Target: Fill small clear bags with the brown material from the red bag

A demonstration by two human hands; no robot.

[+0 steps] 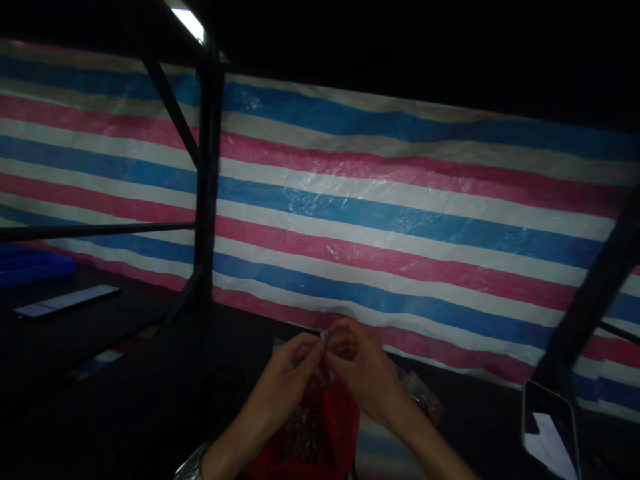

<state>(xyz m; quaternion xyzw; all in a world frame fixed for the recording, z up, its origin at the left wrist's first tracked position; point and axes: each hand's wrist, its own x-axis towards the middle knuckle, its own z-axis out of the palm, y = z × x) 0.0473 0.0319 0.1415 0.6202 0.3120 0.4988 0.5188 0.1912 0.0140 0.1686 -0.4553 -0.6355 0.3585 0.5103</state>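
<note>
My left hand [287, 373] and my right hand [361, 367] meet fingertip to fingertip above a dark table. Together they pinch a small pale piece [324, 338] between thumbs and forefingers; it is too small and dim to identify. Directly beneath the hands lies a red plastic bag [345, 427] holding several small brownish pieces [305, 427]. A metal band [193, 465] shows on my left wrist.
A striped red, white and blue tarp [400, 220] hangs behind the table. A black metal frame post [207, 180] stands at left. A phone [550, 420] lies at right, a clear packet [425, 397] beside the bag, a blue tray [30, 263] and a white strip [65, 300] at far left.
</note>
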